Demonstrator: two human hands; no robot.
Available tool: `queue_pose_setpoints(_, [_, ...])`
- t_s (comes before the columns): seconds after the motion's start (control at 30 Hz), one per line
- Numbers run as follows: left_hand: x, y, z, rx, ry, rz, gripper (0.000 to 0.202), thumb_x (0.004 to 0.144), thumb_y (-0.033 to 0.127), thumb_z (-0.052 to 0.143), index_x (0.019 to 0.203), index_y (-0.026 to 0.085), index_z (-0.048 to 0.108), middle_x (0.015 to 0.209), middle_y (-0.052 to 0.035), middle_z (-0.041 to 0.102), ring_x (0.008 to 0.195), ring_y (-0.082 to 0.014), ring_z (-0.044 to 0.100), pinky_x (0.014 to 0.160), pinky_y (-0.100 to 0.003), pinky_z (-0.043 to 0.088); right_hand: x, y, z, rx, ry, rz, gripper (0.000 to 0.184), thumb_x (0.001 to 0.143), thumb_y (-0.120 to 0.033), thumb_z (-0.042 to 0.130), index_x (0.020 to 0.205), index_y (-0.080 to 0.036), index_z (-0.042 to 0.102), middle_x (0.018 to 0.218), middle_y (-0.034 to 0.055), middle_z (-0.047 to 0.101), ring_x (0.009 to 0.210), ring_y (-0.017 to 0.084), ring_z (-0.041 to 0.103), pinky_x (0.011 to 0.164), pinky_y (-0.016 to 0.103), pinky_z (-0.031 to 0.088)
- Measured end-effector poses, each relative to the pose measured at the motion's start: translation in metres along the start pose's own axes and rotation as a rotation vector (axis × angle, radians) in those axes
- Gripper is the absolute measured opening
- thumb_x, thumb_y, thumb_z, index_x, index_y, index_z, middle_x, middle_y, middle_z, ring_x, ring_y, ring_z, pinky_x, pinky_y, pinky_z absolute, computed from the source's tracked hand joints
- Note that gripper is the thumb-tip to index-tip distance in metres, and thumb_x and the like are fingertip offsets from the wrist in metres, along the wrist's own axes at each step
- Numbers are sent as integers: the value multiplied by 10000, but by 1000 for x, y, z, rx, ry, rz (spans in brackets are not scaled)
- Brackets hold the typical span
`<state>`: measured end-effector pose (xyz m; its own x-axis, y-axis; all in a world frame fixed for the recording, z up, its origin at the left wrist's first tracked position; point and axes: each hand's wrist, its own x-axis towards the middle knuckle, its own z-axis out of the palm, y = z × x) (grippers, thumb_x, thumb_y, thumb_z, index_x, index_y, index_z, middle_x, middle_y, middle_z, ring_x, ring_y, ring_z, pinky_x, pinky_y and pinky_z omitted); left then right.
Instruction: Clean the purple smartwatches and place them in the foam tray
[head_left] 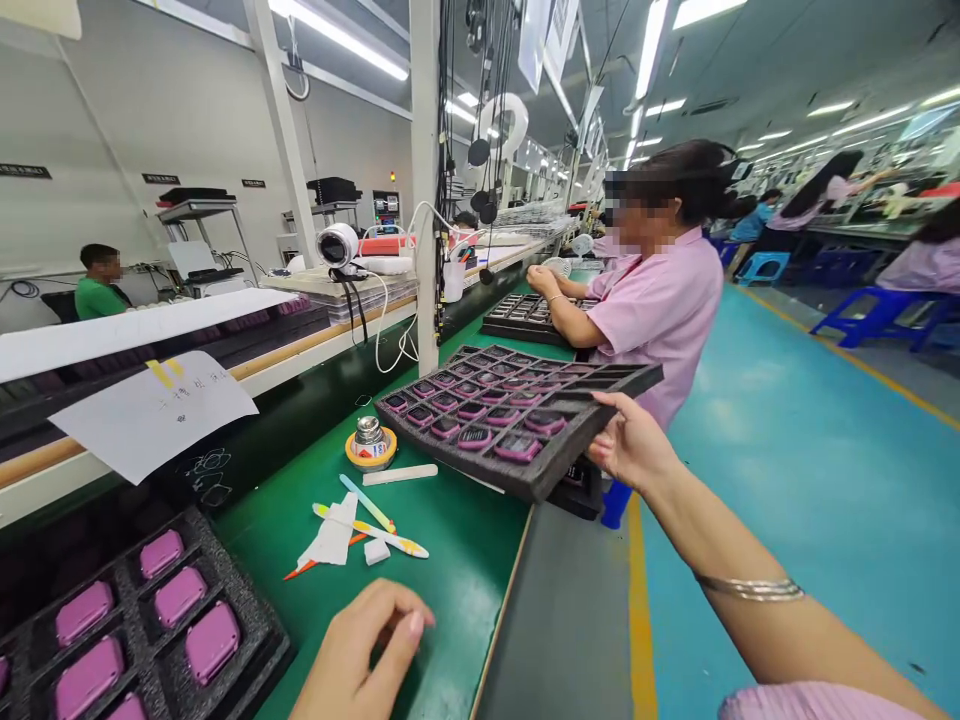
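My right hand [630, 440] grips the near right corner of a black foam tray [555, 480], thumb on top. That corner is lifted and the tray tilts and bends. In its compartments sit several purple-rimmed devices with dark faces, like smartwatch bodies [517, 447]; compartments along the right side hold none. Over the green table's front edge is my left hand [360, 650], its fingers curled in toward the thumb, with nothing visible in them. Left of it lies another black foam tray [259, 645] holding purple pieces [212, 642] in its compartments.
On the green table [465, 535] lie a metal-topped bottle [369, 432] in a yellow tape roll, a flat stick [400, 474], several pen-like tools [405, 543] and white tissue [330, 535]. A co-worker [660, 290] sits beyond the tray. A paper sheet [161, 415] hangs off the left shelf.
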<state>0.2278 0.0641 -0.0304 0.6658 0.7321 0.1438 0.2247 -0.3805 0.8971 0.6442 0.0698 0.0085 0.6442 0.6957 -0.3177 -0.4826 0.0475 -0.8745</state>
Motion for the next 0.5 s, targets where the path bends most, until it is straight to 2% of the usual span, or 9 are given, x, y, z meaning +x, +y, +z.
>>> queue_pose_setpoints(0.03, [14, 1, 6, -167, 51, -136, 250, 960, 434, 588, 976, 228, 728, 894, -45, 728, 788, -179, 673, 701, -265, 552, -5, 5, -7, -9, 5, 16, 282, 1010, -388, 609, 1147, -143, 636, 1007, 45, 675, 759, 136, 661, 646, 283, 582])
queue_pose_setpoints(0.1, [40, 2, 16, -497, 116, -342, 278, 836, 414, 756, 1021, 207, 734, 1091, -78, 727, 868, -195, 684, 745, -276, 564, -10, 11, -21, -24, 31, 41, 283, 1010, -387, 611, 1150, -142, 638, 1016, 48, 678, 773, 142, 668, 659, 292, 588])
queue_pose_setpoints(0.17, [65, 0, 25, -647, 120, -419, 361, 786, 387, 812, 1075, 189, 722, 1252, -122, 683, 960, -216, 693, 827, -303, 573, -7, 12, -35, -28, 85, 43, 270, 1009, -368, 614, 1161, -146, 638, 1052, 56, 679, 815, 153, 676, 691, 308, 596])
queue_pose_setpoints(0.27, [94, -5, 36, -773, 107, -480, 438, 811, 358, 803, 1170, 147, 668, 1328, -191, 636, 1045, -248, 698, 943, -374, 566, 7, 4, -48, -3, 184, 7, 279, 1011, -364, 607, 1198, -158, 629, 1126, 73, 669, 887, 174, 677, 745, 339, 601])
queue_pose_setpoints(0.33, [109, -7, 41, -866, 111, -491, 433, 818, 292, 803, 1188, 138, 638, 1349, -199, 620, 1076, -251, 694, 972, -397, 560, 19, -4, -48, 21, 212, -30, 305, 1008, -369, 610, 1232, -162, 616, 1167, 81, 659, 927, 188, 676, 774, 362, 602])
queue_pose_setpoints(0.43, [130, -9, 45, -978, 140, -444, 293, 837, 200, 784, 1099, 167, 655, 1243, -126, 680, 1027, -193, 699, 954, -348, 563, 30, -18, -35, 41, 151, -86, 327, 1002, -369, 621, 1251, -158, 609, 1187, 86, 656, 958, 202, 680, 800, 384, 603])
queue_pose_setpoints(0.5, [144, -10, 47, -1007, 170, -432, 153, 881, 214, 748, 991, 158, 657, 1036, -68, 713, 849, -142, 693, 823, -296, 584, 33, -28, -23, 39, 78, -120, 325, 999, -364, 626, 1250, -158, 613, 1196, 87, 657, 976, 208, 680, 818, 396, 601])
